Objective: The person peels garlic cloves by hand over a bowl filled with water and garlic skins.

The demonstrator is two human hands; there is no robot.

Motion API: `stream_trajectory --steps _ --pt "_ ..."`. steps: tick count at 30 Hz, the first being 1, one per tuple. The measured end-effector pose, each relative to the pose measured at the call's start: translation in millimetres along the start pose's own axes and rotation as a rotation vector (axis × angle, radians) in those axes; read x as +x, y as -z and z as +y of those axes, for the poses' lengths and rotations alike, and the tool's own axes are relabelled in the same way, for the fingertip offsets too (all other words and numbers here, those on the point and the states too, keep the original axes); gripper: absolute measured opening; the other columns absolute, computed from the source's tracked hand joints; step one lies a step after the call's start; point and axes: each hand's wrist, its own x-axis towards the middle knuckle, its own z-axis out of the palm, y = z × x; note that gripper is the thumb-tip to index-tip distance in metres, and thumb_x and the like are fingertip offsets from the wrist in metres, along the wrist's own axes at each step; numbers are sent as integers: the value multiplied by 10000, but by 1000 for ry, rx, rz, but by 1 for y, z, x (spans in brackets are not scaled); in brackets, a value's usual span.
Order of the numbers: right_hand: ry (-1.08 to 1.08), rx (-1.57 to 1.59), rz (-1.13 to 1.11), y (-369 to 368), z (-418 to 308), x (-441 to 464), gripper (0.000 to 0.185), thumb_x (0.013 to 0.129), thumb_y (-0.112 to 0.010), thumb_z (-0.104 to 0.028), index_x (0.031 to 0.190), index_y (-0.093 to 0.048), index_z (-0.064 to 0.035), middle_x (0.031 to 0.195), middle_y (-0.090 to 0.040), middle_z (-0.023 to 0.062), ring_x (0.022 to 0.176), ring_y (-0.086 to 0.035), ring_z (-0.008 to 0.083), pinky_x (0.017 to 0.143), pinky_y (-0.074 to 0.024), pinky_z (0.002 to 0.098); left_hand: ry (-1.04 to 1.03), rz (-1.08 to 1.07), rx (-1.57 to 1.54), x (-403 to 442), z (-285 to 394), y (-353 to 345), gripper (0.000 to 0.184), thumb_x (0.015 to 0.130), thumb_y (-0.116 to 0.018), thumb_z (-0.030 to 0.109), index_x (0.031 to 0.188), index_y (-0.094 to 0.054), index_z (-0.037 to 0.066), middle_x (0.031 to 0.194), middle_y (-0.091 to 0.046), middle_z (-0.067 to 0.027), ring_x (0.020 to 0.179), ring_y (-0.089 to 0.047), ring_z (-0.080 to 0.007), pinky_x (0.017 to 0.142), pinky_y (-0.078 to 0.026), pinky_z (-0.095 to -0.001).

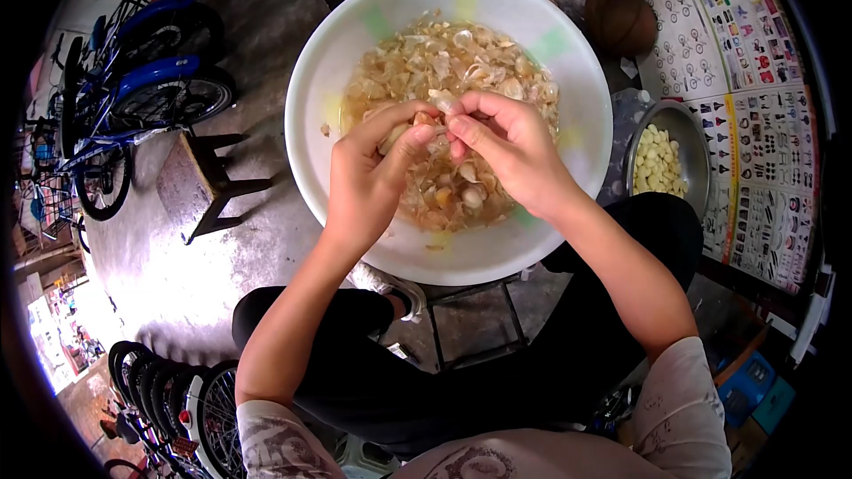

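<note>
Both hands meet over a large white basin [311, 160] holding water with many garlic skins [399, 62] and some cloves. My left hand [382, 160] pinches a small brownish garlic clove [425, 119] between thumb and fingers. My right hand [506, 142] has its thumb and fingertips pressed together right beside it, with a pale piece of garlic or skin [443, 99] at the fingertips. Fingers hide part of both pieces. Right of the basin, a metal bowl [700, 164] contains peeled white cloves [658, 163].
A small wooden stool [191, 182] stands left of the basin, with blue bicycles [169, 80] beyond it. More bicycle wheels [217, 417] are at lower left. A ball [621, 20] lies at upper right, near a printed sheet [768, 124]. The basin rests above a dark metal frame [479, 355].
</note>
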Motion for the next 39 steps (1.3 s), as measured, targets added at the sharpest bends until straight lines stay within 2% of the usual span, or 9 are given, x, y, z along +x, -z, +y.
stream_trajectory --steps 4,7,9,11,19,22,27,34,39 --pt "-30 47 6 3 -2 0 98 939 -632 -70 971 -665 17 861 -641 35 774 -583 70 716 -487 224 213 -45 -305 -1 -4 2 264 1012 -561 192 1177 -630 -1 1068 -621 -5 763 -477 -49 677 -396 -189" --pt "-140 -288 -53 13 2 -2 104 872 -648 -7 966 -694 -9 924 -654 66 830 -630 138 769 -516 279 330 -35 -570 0 -12 4 308 996 -591 241 1238 -630 54 1117 -650 -13 970 -562 -76 792 -461 -234" --pt "439 -1175 -8 20 12 -6 216 796 -638 47 983 -715 -27 1029 -662 94 910 -657 252 840 -527 363 281 -118 -680 0 -14 6 359 1000 -584 238 1312 -588 59 1151 -642 -10 942 -544 -57 791 -454 -224" --pt "366 -1162 -14 22 14 -6 313 741 -637 76 1026 -714 -28 1114 -651 105 971 -644 323 906 -503 431 281 -135 -634 0 -10 5 365 1002 -580 230 1322 -584 54 1141 -648 -10 926 -540 -53 791 -453 -222" --pt "327 -669 100 9 -15 -4 236 782 -709 33 1005 -715 -43 908 -679 68 744 -669 192 632 -535 318 262 -131 -448 -1 1 1 338 975 -615 153 1288 -616 26 1097 -690 -37 933 -581 -67 808 -483 -230" --pt "635 -667 100 5 -8 3 199 796 -717 16 984 -716 -50 878 -674 56 721 -658 168 625 -531 297 238 -55 -372 -1 -5 1 310 914 -686 81 1212 -657 4 1093 -697 -61 945 -618 -90 829 -515 -246" --pt "710 -689 75 5 -8 3 153 798 -718 5 940 -720 -50 838 -660 40 703 -653 176 614 -534 301 221 -51 -460 -2 -6 -1 267 807 -771 -9 1063 -699 -22 1025 -705 -86 916 -653 -109 815 -551 -245" --pt "939 -875 107 5 -2 1 42 790 -700 -58 817 -669 -48 788 -614 32 672 -630 196 587 -524 294 258 -30 -418 -4 -1 -3 238 800 -780 -7 1018 -692 -41 980 -706 -90 875 -655 -101 787 -561 -237" --pt "853 -987 39 8 2 1 46 825 -656 -59 840 -617 -39 822 -579 39 721 -614 206 586 -520 325 328 -76 -363 -5 1 -2 224 834 -750 -5 1030 -653 -50 1010 -701 -97 890 -660 -115 810 -548 -258"
